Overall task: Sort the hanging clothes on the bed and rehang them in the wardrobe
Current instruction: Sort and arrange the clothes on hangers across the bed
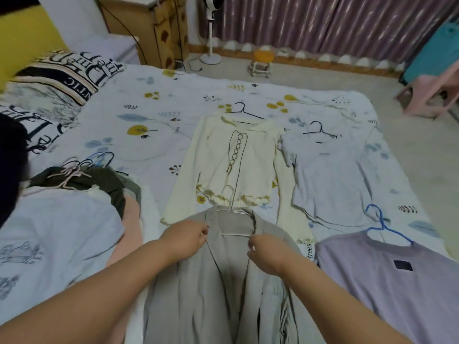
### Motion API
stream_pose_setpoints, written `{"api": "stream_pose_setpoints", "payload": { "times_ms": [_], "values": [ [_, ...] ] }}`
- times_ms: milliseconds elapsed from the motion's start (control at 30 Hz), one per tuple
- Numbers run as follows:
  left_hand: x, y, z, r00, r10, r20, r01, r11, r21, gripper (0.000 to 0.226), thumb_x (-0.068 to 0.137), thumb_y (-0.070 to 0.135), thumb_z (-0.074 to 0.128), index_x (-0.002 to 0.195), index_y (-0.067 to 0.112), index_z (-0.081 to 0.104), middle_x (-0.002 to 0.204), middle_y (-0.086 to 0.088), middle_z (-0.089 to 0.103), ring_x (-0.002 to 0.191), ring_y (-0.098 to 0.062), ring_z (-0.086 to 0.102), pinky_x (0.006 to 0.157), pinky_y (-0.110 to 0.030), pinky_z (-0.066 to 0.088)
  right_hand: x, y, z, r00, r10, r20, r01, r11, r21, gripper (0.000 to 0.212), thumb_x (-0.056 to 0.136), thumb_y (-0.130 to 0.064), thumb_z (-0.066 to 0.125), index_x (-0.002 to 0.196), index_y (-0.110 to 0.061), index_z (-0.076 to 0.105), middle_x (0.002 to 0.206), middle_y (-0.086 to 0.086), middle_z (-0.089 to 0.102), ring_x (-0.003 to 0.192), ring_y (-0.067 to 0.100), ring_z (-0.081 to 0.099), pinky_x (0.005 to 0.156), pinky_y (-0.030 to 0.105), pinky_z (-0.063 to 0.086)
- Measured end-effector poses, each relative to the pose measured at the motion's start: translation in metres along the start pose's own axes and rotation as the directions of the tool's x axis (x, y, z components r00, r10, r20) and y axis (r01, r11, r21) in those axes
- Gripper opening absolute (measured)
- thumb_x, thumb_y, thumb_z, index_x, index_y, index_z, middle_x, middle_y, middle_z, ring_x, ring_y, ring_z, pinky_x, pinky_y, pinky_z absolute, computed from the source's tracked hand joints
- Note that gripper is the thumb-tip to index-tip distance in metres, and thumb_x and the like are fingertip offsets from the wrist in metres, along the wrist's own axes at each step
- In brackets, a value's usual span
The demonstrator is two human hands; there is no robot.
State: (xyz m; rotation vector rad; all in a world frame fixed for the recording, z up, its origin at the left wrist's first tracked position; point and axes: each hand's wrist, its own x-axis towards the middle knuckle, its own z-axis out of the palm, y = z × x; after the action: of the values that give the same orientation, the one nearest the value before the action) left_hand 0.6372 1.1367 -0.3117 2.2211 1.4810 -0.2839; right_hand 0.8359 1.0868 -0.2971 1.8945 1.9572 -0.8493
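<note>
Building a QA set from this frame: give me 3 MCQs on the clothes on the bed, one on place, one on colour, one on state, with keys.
1. Where does the cream top lie relative to the grey garment?
A. Beyond it, farther from the person
B. Under the pile at the left
C. On the floor

2. What colour is the hanger on the lilac top?
A. Black
B. Blue
C. White

3. What are the hands doing?
A. Resting flat on the sheet
B. Lifting the cream top
C. Pinching the grey garment's front edges

Key: A, the cream top lies just past the grey garment. B, a blue hanger sits in the lilac top. C, the left hand and right hand each grip an edge near the white hanger.
</note>
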Motion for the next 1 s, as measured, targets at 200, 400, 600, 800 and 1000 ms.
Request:
{"api": "stream_pose_setpoints", "payload": {
  "times_ms": [200,400,600,800,1000],
  "values": [
    [-0.084,0.012,-0.041,0.998,-0.010,-0.057,0.010,1.000,0.006,0.031,0.097,0.026,0.038,0.122,0.019,0.055,0.124,-0.004,0.059,0.112,-0.021,0.054,0.088,-0.029,0.042,-0.073,-0.027,-0.032,0.987,-0.118,-0.107,0.116,0.993,-0.031,0.032,0.097,-0.024,0.039,0.124,-0.010,0.051,0.123,0.010,0.057,0.111,0.025,0.053,0.088,0.031,0.042],
    [-0.170,0.004,-0.060,0.981,-0.134,-0.137,0.128,0.990,-0.057,0.031,0.097,0.026,0.039,0.123,0.019,0.056,0.123,-0.003,0.060,0.110,-0.020,0.054,0.087,-0.028,0.043,-0.125,-0.065,-0.048,0.963,-0.255,-0.092,0.242,0.961,-0.131,0.037,0.099,-0.028,0.038,0.134,-0.016,0.044,0.133,0.007,0.052,0.119,0.024,0.049,0.090,0.029,0.040],
    [-0.237,-0.037,-0.054,0.943,-0.313,-0.110,0.300,0.946,-0.122,0.031,0.097,0.028,0.041,0.122,0.020,0.056,0.126,0.000,0.058,0.112,-0.017,0.053,0.085,-0.025,0.040,-0.136,-0.117,-0.043,0.935,-0.355,-0.007,0.351,0.927,-0.131,0.038,0.099,-0.028,0.039,0.135,-0.015,0.042,0.137,0.008,0.048,0.122,0.024,0.048,0.094,0.029,0.040],
    [-0.275,-0.086,-0.050,0.891,-0.442,-0.099,0.419,0.888,-0.190,0.028,0.096,0.030,0.043,0.117,0.020,0.058,0.119,-0.001,0.061,0.107,-0.017,0.056,0.086,-0.027,0.044,-0.125,-0.170,-0.038,0.915,-0.403,0.020,0.400,0.899,-0.178,0.038,0.098,-0.028,0.040,0.134,-0.016,0.044,0.138,0.008,0.048,0.122,0.025,0.048,0.097,0.033,0.041],
    [-0.289,-0.156,-0.051,0.869,-0.488,-0.074,0.466,0.861,-0.206,0.029,0.097,0.029,0.040,0.119,0.020,0.056,0.120,0.002,0.060,0.107,-0.015,0.056,0.084,-0.025,0.044,-0.094,-0.238,-0.033,0.913,-0.409,0.013,0.406,0.902,-0.148,0.037,0.098,-0.024,0.040,0.133,-0.012,0.045,0.136,0.011,0.049,0.123,0.025,0.047,0.094,0.029,0.039]
  ]
}}
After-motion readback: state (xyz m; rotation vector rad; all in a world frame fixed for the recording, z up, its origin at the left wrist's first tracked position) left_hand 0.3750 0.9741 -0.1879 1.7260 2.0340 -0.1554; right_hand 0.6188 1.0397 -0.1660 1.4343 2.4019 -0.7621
